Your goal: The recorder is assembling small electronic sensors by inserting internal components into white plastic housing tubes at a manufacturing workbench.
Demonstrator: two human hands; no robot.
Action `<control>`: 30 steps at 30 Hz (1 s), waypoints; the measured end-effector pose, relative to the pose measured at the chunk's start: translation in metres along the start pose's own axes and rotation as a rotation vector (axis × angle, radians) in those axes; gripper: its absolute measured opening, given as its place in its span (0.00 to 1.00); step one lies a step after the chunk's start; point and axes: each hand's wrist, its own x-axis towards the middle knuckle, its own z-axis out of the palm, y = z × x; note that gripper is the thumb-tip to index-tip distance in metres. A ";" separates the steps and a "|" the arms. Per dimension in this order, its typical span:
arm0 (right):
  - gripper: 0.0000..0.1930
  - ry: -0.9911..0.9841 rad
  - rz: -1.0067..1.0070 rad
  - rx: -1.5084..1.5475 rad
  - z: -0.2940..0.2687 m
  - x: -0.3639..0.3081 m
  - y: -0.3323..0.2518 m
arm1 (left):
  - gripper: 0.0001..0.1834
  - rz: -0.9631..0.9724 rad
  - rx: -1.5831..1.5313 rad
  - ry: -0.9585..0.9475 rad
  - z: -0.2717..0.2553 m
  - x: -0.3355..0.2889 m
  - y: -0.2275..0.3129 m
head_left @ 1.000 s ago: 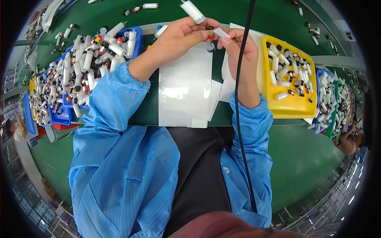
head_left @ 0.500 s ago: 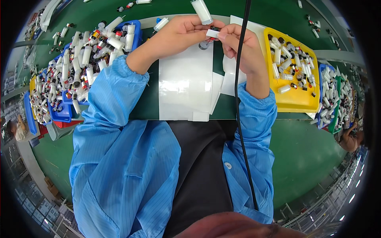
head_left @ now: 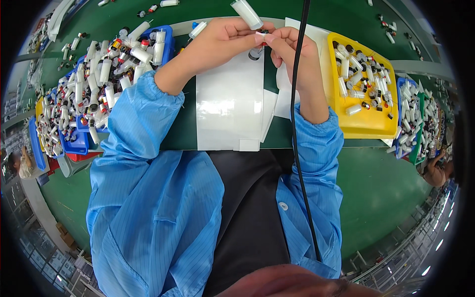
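My left hand (head_left: 217, 43) and my right hand (head_left: 296, 52) meet at the far edge of the glossy white sheet (head_left: 230, 106). Between their fingertips is a small piece with black and red parts (head_left: 262, 32), partly hidden by the fingers. A small white strip (head_left: 260, 37) lies against it, pinched under the thumbs. Just beyond the left fingers a white translucent tube (head_left: 246, 14) slants up and to the left; whether they hold it is hard to tell. A round clear-and-grey end (head_left: 255, 53) shows just below the left fingertips. Both hands are closed.
A yellow tray (head_left: 363, 129) of white tubes and small parts stands on the right. Heaped blue bins (head_left: 169, 44) stand on the left. A black cable (head_left: 296, 99) hangs in front of my right arm. More loose tubes (head_left: 73, 43) lie farther back.
My right hand has shifted slightly left and up, closer to the left fingertips. The white strip, which stuck out between the hands, now shows less and lies against the small piece.
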 end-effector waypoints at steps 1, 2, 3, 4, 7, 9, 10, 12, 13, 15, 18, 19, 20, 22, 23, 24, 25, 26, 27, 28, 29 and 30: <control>0.06 0.003 -0.002 -0.008 0.001 0.000 -0.001 | 0.19 0.001 0.034 0.006 -0.001 0.000 -0.001; 0.06 -0.003 -0.021 0.005 0.001 0.000 -0.001 | 0.19 -0.002 0.070 0.012 -0.001 0.000 -0.001; 0.07 -0.009 -0.040 0.017 0.001 0.001 -0.001 | 0.19 -0.005 0.106 0.018 -0.002 -0.001 -0.001; 0.07 -0.011 -0.062 0.030 0.001 0.001 -0.002 | 0.18 -0.008 0.143 0.020 -0.003 -0.001 0.000; 0.08 0.027 -0.113 0.103 -0.003 0.003 0.002 | 0.19 -0.069 0.081 -0.020 -0.002 -0.001 0.006; 0.09 -0.065 -0.011 0.234 -0.007 0.007 0.007 | 0.21 -0.096 -0.099 -0.029 0.002 -0.002 0.008; 0.09 -0.110 0.039 0.299 -0.009 0.007 0.008 | 0.22 -0.110 -0.187 -0.036 0.005 -0.002 0.009; 0.08 -0.101 0.126 0.404 0.001 0.007 0.010 | 0.21 -0.126 -0.343 -0.009 0.004 -0.004 0.008; 0.08 -0.097 0.164 0.450 0.005 0.008 0.010 | 0.21 -0.127 -0.421 0.001 0.003 -0.003 0.008; 0.08 0.011 0.053 0.369 0.008 0.005 0.012 | 0.21 -0.107 -0.439 0.038 0.005 0.000 0.008; 0.07 0.101 -0.139 0.179 0.015 0.000 0.004 | 0.21 -0.039 -0.460 0.124 0.006 0.002 0.008; 0.07 0.141 -0.246 0.057 0.018 0.000 0.007 | 0.21 -0.013 -0.467 0.156 0.006 0.003 0.007; 0.07 0.181 -0.353 -0.064 0.020 0.000 0.014 | 0.21 -0.001 -0.426 0.177 0.005 0.004 0.004; 0.07 0.215 -0.512 -0.130 0.026 0.003 0.015 | 0.20 0.005 -0.341 0.209 0.002 0.003 0.004; 0.07 0.213 -0.474 -0.147 0.026 0.001 0.016 | 0.19 0.006 -0.301 0.232 0.001 0.001 0.004; 0.06 0.209 -0.435 -0.163 0.023 -0.002 0.019 | 0.17 -0.007 -0.365 0.222 0.003 0.002 0.004; 0.06 0.180 -0.408 -0.167 0.024 0.001 0.024 | 0.16 0.043 -0.421 0.221 0.002 0.001 -0.001; 0.05 0.183 -0.449 -0.224 0.025 0.004 0.026 | 0.15 0.056 -0.424 0.226 0.002 0.002 -0.002; 0.04 0.187 -0.456 -0.146 0.028 0.001 0.026 | 0.15 0.068 -0.428 0.232 0.002 0.004 -0.002; 0.03 0.178 -0.423 -0.260 0.021 0.002 0.034 | 0.15 0.044 -0.454 0.257 0.000 0.005 0.001; 0.03 0.176 -0.388 -0.259 0.024 -0.001 0.029 | 0.16 0.017 -0.484 0.289 0.000 0.002 0.004; 0.03 0.164 -0.399 -0.203 0.029 -0.001 0.023 | 0.17 0.030 -0.422 0.360 0.001 0.002 0.012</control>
